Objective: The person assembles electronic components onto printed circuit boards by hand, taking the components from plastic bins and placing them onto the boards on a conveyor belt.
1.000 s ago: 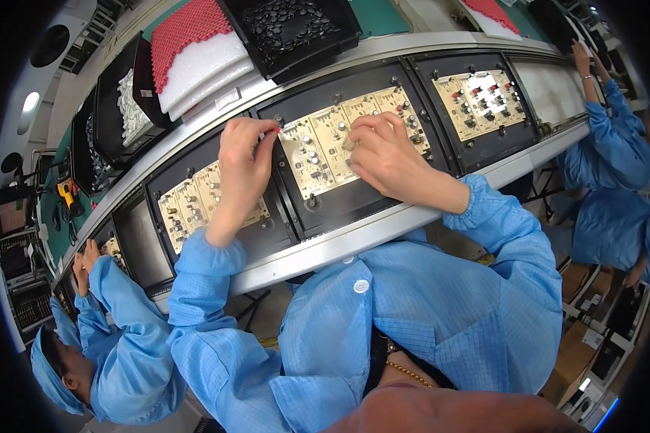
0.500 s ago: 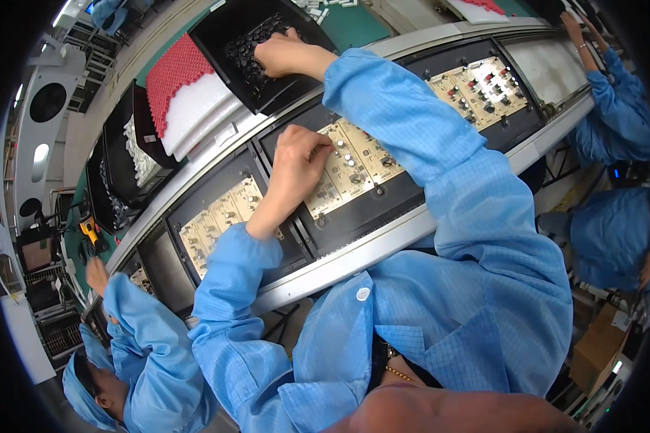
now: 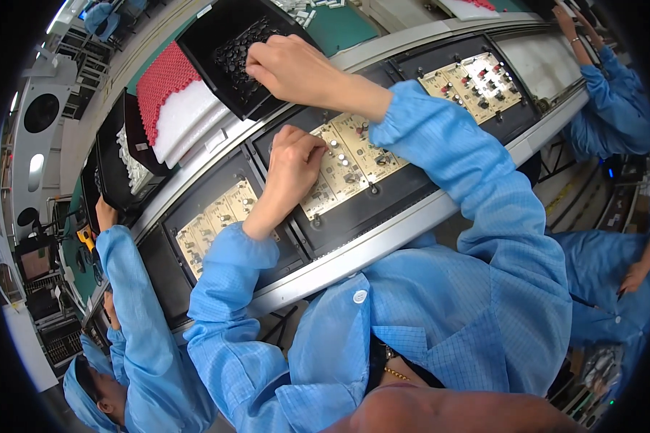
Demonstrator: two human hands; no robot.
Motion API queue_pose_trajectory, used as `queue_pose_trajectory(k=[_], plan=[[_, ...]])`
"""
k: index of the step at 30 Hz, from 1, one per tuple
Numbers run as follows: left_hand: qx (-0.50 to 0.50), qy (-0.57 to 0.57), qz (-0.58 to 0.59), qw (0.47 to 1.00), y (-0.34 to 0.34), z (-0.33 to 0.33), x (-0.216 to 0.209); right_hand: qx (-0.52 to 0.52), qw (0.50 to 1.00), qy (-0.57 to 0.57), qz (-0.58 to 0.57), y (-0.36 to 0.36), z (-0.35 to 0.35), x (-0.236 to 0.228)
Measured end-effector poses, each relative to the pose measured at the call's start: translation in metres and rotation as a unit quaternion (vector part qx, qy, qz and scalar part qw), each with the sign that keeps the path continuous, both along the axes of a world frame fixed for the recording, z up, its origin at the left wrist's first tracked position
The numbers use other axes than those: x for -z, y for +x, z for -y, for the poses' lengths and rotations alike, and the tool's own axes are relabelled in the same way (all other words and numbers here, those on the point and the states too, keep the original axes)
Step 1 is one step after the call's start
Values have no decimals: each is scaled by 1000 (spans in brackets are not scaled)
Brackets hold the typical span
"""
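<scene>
My left hand (image 3: pixel 294 167) is at the left edge of a tan circuit board (image 3: pixel 334 189). Its thumb and fingertips are pinched together close to some small round silvery parts; whatever they hold is too small to make out. Above the near edge of a black bin (image 3: pixel 227 92) is my right hand (image 3: pixel 292 68), its fingers curled in. Anything in that grip is hidden by the fingers. Small black components (image 3: pixel 249 54) lie heaped in the bin. The board sits with a second one in a black carrier frame (image 3: pixel 383 206) on the line.
Another carrier with boards (image 3: pixel 220 216) lies to the left, and one with populated boards (image 3: pixel 477 83) to the right. Behind the rail (image 3: pixel 274 292) stand stacked white foam with red pieces (image 3: pixel 167 86) and a bin of white parts (image 3: pixel 139 155). A co-worker's sleeve (image 3: pixel 133 289) reaches in at left.
My right hand has come up out of the heap of black components, toward the bin's near edge. My left hand has hardly moved. The left co-worker's arm now reaches farther toward the bins.
</scene>
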State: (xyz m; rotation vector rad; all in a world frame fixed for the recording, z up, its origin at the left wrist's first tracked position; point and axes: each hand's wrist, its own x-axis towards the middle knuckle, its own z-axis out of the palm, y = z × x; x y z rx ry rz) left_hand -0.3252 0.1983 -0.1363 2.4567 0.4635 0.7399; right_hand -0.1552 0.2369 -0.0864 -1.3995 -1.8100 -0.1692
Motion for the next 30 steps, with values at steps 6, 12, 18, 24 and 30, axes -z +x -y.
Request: queue_pose_trajectory(k=[6, 12, 18, 24, 30], plan=[[-22, -16, -19, 999, 2, 4, 2, -30, 996, 73, -35, 14, 60, -6], [-9, 16, -10, 1000, 8, 12, 1, -27, 988, -112, -103, 24, 118, -16], [-43, 63, 0, 997, 8, 20, 11, 23, 996, -30, -80, 21, 131, 11], [-102, 170, 49, 979, -44, -5, -10, -56, 981, -143, -121, 16, 146, 6], [-381, 265, 14, 885, -157, -129, -20, -189, 960, -188, -84, -8, 155, 10]])
